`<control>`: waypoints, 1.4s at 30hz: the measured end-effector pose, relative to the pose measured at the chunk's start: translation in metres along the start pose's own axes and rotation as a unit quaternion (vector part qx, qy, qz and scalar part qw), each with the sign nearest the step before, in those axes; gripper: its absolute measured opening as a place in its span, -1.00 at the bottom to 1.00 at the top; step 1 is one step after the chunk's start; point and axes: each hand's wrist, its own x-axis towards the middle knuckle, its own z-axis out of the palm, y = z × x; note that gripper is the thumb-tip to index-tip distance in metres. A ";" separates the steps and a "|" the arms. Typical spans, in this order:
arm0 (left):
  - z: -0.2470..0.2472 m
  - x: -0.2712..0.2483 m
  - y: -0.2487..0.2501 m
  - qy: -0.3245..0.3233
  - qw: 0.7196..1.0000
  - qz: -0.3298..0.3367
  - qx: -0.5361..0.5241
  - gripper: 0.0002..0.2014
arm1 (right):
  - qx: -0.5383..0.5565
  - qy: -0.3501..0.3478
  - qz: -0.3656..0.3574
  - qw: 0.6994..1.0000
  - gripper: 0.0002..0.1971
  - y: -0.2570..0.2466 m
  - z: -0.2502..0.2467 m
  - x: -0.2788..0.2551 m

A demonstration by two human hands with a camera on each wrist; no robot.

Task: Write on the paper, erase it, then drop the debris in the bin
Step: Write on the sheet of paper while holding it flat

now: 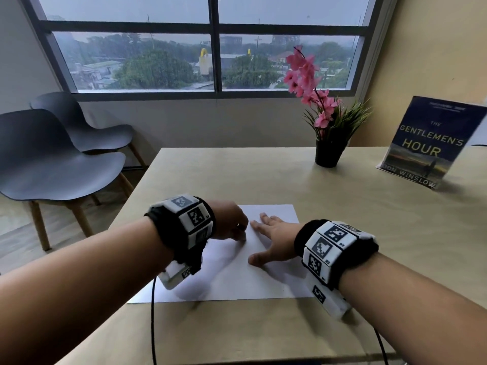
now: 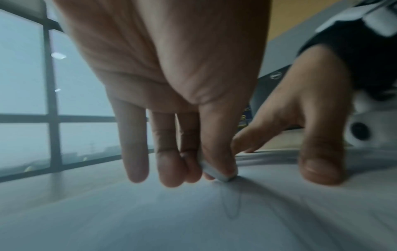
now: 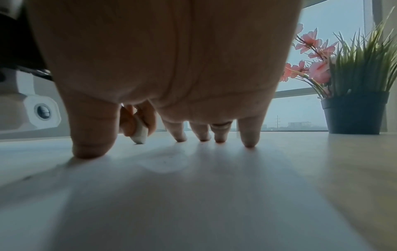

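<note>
Left hand (image 1: 229, 223) fingers (image 2: 217, 152) pinch a half-hidden white eraser (image 2: 217, 173) against the paper (image 1: 237, 272); right hand (image 1: 274, 241) fingers (image 3: 249, 134) press down spread; pencil marks (image 2: 232, 203) barely legible.

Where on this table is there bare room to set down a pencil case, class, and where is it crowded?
Bare: the table between the paper's far edge and the flower pot, and the strip right of the paper, below the book. Crowded: the paper, where the left hand rubs an eraser and the right hand presses flat.

Black wristbands (image 1: 181, 227), white marker tiles, wrist cameras, black cables, ring.
</note>
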 end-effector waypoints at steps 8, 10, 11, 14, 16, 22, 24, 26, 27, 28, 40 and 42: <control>0.001 -0.002 0.001 -0.013 1.000 0.003 0.024 -0.68 | 0.001 0.001 0.001 1.000 0.01 0.000 0.000 -0.002; 0.001 -0.006 -0.003 -0.026 0.999 0.006 0.020 -0.68 | 0.004 0.001 0.001 1.000 0.01 0.000 -0.001 -0.002; 0.000 -0.007 -0.007 -0.026 1.000 -0.001 0.012 -0.68 | 0.004 0.001 0.002 1.000 0.02 0.000 0.000 -0.002; 0.000 -0.008 -0.016 -0.014 1.000 -0.010 0.010 -0.70 | 0.002 0.004 0.006 1.000 0.02 0.000 0.000 0.000; 0.004 -0.011 -0.012 -0.025 0.999 0.002 0.023 -0.70 | 0.005 0.003 0.007 1.000 0.02 0.000 0.001 0.000; -0.001 -0.013 -0.011 -0.017 1.000 -0.008 0.021 -0.67 | 0.005 0.004 0.006 1.000 0.01 -0.001 -0.001 -0.003; 0.000 -0.014 -0.009 -0.017 0.999 -0.008 0.032 -0.67 | 0.004 0.003 0.007 1.000 0.01 -0.001 -0.001 -0.004; 0.004 -0.016 -0.005 -0.027 0.998 0.010 0.049 -0.68 | 0.005 0.002 0.007 1.000 0.01 -0.001 -0.001 -0.004; 0.005 -0.019 -0.003 -0.032 0.998 0.017 0.054 -0.67 | 0.007 0.002 0.006 1.000 0.01 -0.001 -0.001 -0.004; 0.005 -0.021 -0.005 -0.035 0.998 0.016 0.049 -0.66 | 0.008 0.003 0.006 1.000 0.01 -0.001 -0.001 -0.004; 0.004 -0.028 -0.016 -0.027 0.999 -0.010 0.027 -0.66 | 0.007 -0.001 0.007 1.000 0.01 -0.001 -0.002 -0.005; 0.006 -0.029 -0.018 -0.016 0.999 -0.017 0.034 -0.69 | 0.008 -0.001 0.008 1.000 0.01 -0.001 -0.002 -0.005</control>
